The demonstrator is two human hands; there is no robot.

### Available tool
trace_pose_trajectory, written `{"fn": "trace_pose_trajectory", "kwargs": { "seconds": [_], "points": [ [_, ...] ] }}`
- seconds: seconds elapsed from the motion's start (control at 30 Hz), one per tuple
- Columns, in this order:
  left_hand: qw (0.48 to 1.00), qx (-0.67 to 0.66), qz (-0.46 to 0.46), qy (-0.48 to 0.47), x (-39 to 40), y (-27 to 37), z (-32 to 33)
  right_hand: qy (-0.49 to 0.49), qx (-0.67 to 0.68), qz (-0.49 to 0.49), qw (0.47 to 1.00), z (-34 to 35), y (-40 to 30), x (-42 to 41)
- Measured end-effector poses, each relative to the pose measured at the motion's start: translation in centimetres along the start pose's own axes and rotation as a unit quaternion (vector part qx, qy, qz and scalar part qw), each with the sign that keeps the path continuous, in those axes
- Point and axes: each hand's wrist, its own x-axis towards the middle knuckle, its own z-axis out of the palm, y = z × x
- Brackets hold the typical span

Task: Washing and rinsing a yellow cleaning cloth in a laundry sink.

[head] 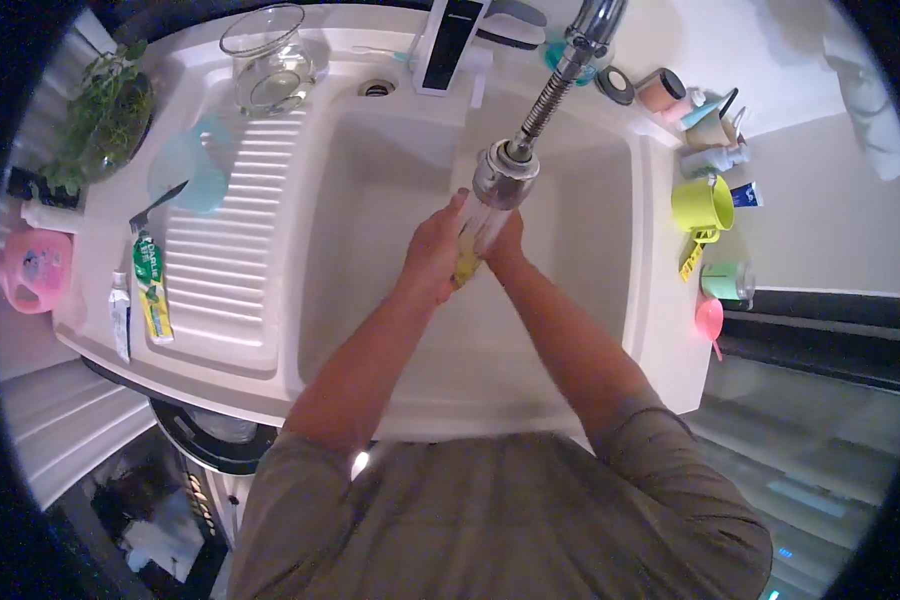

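Both hands are over the basin of a white sink (pixel 375 330), below the chrome spray head (pixel 505 176) of a flexible faucet. Water seems to stream from the head between them. My left hand (pixel 433 251) is on the near-left side of the stream, thumb up, against a yellowish thing (pixel 466 262) too blurred to name. My right hand (pixel 506 238) lies on the other side, partly hidden behind the spray head and the water. Whether it also grips the yellowish thing cannot be told.
A glass bowl (pixel 270 75), a bluish translucent round item (pixel 187 169), a toothpaste tube (pixel 150 289) and a plant (pixel 94 120) stand left. Along the right rim are a yellow-green mug (pixel 701 204), a green cup (pixel 724 281) and several bottles. A white faucet body (pixel 450 49) rises behind the basin.
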Motion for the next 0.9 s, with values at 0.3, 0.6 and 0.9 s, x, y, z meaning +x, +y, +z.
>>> {"fn": "trace_pose_trajectory", "kwargs": {
  "seconds": [0.3,0.6,0.9],
  "points": [
    [0.830,0.494,0.257,0.035,-3.0,2.9,1.7,-0.144,0.396,0.134,0.897,-5.5,-1.2,-0.7],
    [0.910,0.333,0.238,0.070,-2.5,3.8,1.0,-0.210,0.231,0.064,0.948,-9.6,0.3,-1.4],
    [0.951,0.176,0.243,0.079,-0.3,2.8,-1.1,0.013,0.404,0.047,0.913,-9.3,-0.7,-2.6]
  ]
}}
